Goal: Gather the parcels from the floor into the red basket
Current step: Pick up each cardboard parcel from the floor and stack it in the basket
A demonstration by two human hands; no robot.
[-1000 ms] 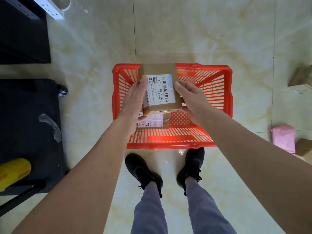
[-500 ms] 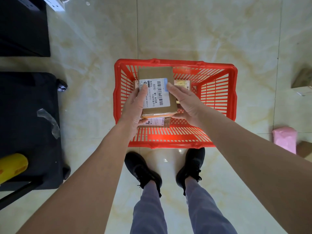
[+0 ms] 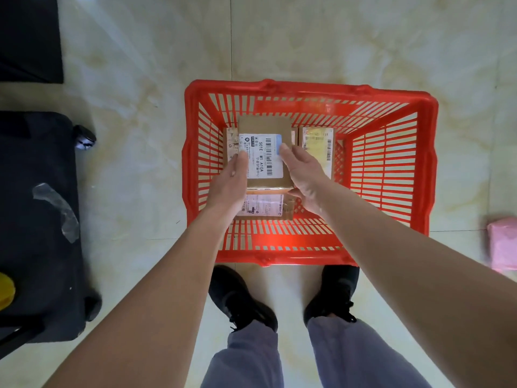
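Observation:
The red basket [image 3: 391,163] stands on the floor just beyond my feet. Inside its left half I hold a brown cardboard parcel [image 3: 264,127] with a white shipping label. My left hand [image 3: 230,180] grips its left edge and my right hand [image 3: 303,172] grips its right edge, thumbs on top. Under and around it lie other labelled parcels: one [image 3: 264,207] below my hands, one [image 3: 317,144] to the right, and another partly hidden at the left.
A pink soft parcel [image 3: 502,247] lies on the floor at the right edge. A black wheeled case [image 3: 36,219] with a yellow object [image 3: 5,292] on it stands to the left. My black shoes [image 3: 243,298] are close to the basket's near rim.
Both hands have carried the brown parcel downward, from above the basket's rim into its left half. The view has come closer to the basket.

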